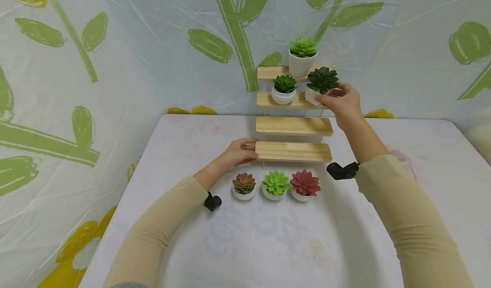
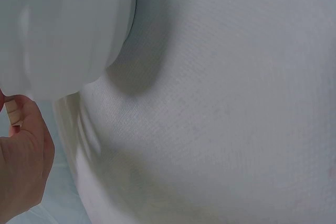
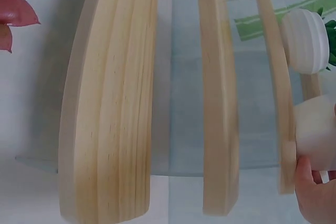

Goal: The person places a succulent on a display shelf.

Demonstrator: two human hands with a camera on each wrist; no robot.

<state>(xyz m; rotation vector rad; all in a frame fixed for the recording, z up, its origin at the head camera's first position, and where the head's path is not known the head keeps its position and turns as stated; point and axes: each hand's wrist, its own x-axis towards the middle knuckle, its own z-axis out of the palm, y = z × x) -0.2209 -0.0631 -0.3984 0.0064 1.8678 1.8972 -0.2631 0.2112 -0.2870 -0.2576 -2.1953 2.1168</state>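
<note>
My right hand [image 1: 345,102] grips the white pot of a dark green potted succulent [image 1: 323,80] at the right end of the second-highest board of a tiered wooden plant stand [image 1: 293,151]. In the right wrist view the base of this white pot [image 3: 315,129] is right at the board, with the thumb against its side. Low on the left, my left hand [image 1: 238,154] holds the end of the lowest board between thumb and fingers. The left wrist view shows that hand [image 2: 26,161] at the edge, pinching the wood, partly hidden behind a white pot [image 2: 58,30].
A smaller green succulent [image 1: 284,90] sits left on the same board; a light green one [image 1: 303,57] stands on the top board. Before the stand, a brown succulent [image 1: 244,185], a bright green one [image 1: 275,185] and a red one [image 1: 305,185] line the white-covered table [image 1: 268,254].
</note>
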